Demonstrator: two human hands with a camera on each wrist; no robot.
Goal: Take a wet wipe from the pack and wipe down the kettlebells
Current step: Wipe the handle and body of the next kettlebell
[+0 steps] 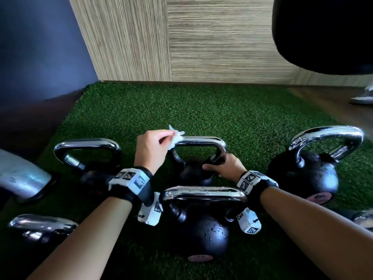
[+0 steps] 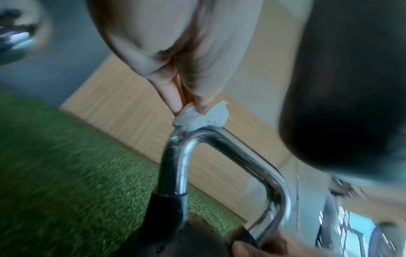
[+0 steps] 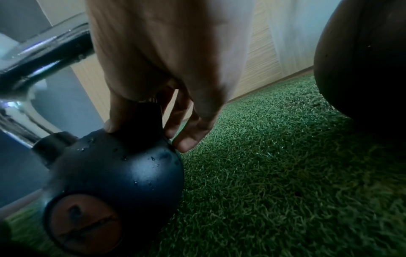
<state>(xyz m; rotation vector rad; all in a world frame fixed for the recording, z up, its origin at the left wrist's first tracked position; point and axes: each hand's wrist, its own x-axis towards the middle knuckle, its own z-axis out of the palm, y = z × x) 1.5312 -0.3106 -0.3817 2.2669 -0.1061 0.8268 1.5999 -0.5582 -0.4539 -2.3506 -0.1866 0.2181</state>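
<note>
Several black kettlebells with chrome handles stand on green turf. My left hand (image 1: 157,142) pinches a crumpled white wet wipe (image 1: 176,137) and presses it on the left top corner of the middle kettlebell's chrome handle (image 1: 199,141). The left wrist view shows the wet wipe (image 2: 202,116) squeezed between thumb and fingertips (image 2: 173,100) against that handle's bend (image 2: 186,147). My right hand (image 1: 220,167) grips the right base of the same handle; in the right wrist view its fingers (image 3: 184,128) curl round the black stem above the wet ball (image 3: 114,173). The wipe pack is not in view.
A nearer kettlebell (image 1: 203,225) sits between my forearms, with others at left (image 1: 88,156), right (image 1: 314,168) and lower left (image 1: 40,227). The turf (image 1: 201,110) runs back to a wood-panel wall (image 1: 201,47). A dark hanging bag (image 1: 327,31) fills the upper right.
</note>
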